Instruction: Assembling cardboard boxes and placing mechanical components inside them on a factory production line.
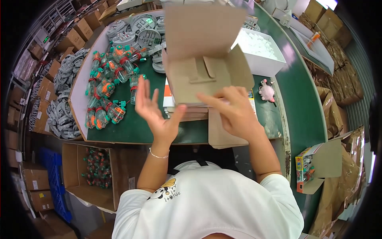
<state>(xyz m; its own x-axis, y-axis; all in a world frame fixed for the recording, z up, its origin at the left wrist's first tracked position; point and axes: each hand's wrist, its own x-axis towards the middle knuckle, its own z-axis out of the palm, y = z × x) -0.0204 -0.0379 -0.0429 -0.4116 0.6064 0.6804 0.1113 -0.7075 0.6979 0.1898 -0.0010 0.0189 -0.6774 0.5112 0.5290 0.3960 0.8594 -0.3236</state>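
Head view: a brown cardboard box with its flaps unfolded is held up over the green counter. The right hand grips its lower edge, fingers closed on the cardboard. The left hand is spread open, fingers apart, just beside the box's lower left corner; contact cannot be confirmed. A stack of flat cartons lies beneath. Teal-and-orange toys sit left; a white bin sits right.
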